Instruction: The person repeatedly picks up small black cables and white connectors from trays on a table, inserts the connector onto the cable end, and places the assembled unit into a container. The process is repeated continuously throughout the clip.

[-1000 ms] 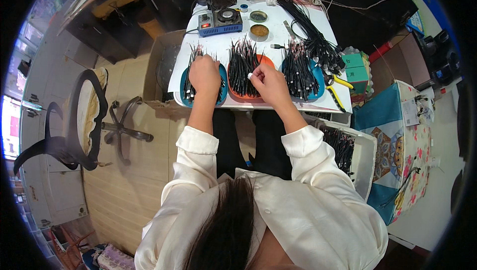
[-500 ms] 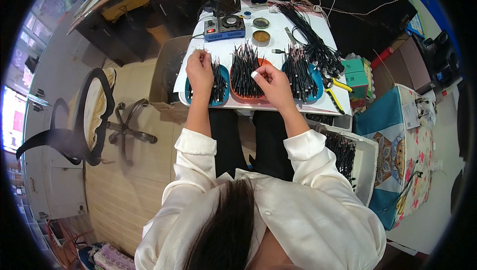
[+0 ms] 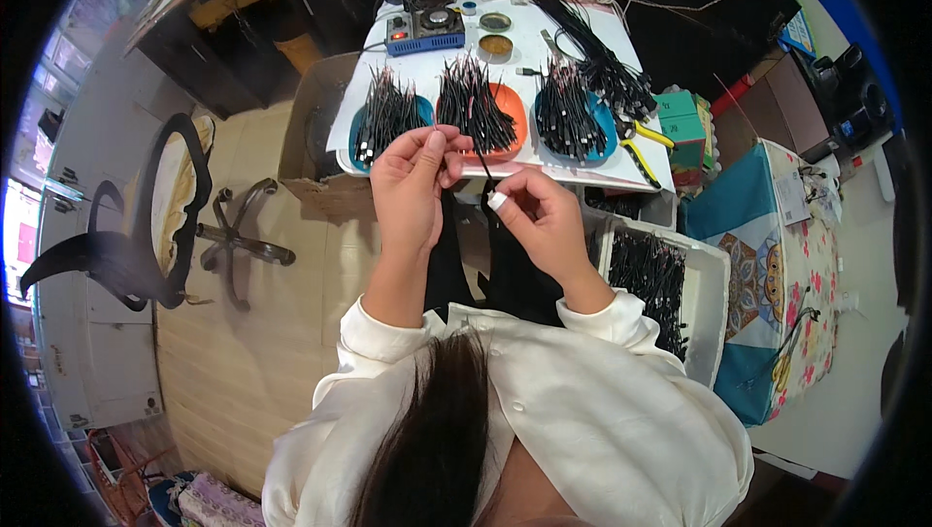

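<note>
My left hand (image 3: 413, 178) and my right hand (image 3: 534, 212) are raised in front of the white table's (image 3: 582, 173) near edge, both pinching one thin black cable (image 3: 479, 153) between them. My right index finger wears a white finger cot. Behind the hands, three trays hold bundles of black cables: a blue tray (image 3: 361, 131) on the left, an orange tray (image 3: 513, 117) in the middle, a blue tray (image 3: 604, 129) on the right.
A blue soldering station (image 3: 424, 34) and two round tins (image 3: 495, 32) stand at the table's back. Yellow-handled pliers (image 3: 643, 134) lie at the right. A white bin (image 3: 714, 294) of black cables sits at my right, a black office chair (image 3: 146, 226) at my left.
Both hands have come back off the trays toward me, now holding a single black cable between them. The view has shifted so the table sits higher and farther.
</note>
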Demonstrator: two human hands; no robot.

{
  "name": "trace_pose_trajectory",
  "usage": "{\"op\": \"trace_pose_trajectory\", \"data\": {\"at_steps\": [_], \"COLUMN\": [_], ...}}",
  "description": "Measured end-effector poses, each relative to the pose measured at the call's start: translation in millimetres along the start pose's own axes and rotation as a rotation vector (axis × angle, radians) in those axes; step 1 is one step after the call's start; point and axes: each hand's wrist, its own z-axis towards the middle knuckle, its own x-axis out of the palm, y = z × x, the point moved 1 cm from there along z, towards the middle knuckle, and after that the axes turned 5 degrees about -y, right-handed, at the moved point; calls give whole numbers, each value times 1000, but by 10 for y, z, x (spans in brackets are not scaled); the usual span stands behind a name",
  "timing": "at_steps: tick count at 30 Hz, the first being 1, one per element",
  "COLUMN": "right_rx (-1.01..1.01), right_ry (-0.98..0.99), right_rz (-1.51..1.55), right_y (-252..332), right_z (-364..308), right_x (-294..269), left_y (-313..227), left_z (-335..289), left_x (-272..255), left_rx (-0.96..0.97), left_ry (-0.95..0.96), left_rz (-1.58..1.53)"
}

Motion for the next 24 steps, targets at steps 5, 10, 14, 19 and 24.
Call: {"op": "trace_pose_trajectory", "data": {"at_steps": [5,10,14,19,24], "right_rx": [-95,-142,-150,62,-49], "right_ry": [1,0,43,6,-79], "right_rz": [-195,-214,-245,-145,93], "right_y": [115,131,129,166,240], "right_z": [-310,-437,-488,-379,-196], "right_x": [-30,4,-34,-224,-187], "left_y": [37,32,84,145,187], "left_z": [-367,-544,-595,-620,-714], "left_x": [92,139,122,92,184], "left_rx": [-37,-84,-98,-98,92], "left_ry": [45,128,179,263,138], "left_rz": [-65,-50,-36,-19,215]}}
